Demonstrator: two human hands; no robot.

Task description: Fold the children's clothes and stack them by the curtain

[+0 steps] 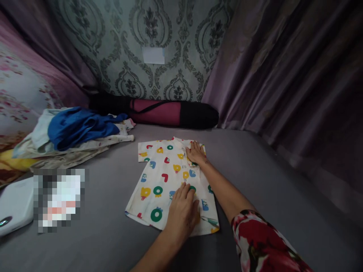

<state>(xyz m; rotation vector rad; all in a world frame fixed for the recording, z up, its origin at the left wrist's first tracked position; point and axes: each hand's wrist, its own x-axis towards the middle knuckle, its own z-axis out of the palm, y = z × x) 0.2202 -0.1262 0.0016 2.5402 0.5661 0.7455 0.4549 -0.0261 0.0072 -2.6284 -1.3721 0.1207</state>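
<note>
A small white short-sleeved shirt (159,173) with green, yellow, red and blue letter prints lies spread on the grey surface, its collar toward the wall. My left hand (183,209) rests on the lower middle of the shirt, fingers extended over the fabric near the front opening. Higher up, my right hand (196,152) lies flat on the shirt's right shoulder and sleeve area, covering part of it. The right sleeve looks folded inward beneath that hand. Near the hem at the right, the fabric is slightly creased.
A pile of clothes with a blue garment (81,126) on top sits at the left. A black and maroon long bag (159,112) lies along the patterned wall. A white device (18,204) is at the left edge, beside a blurred-out item. Purple curtains (269,75) hang at the right.
</note>
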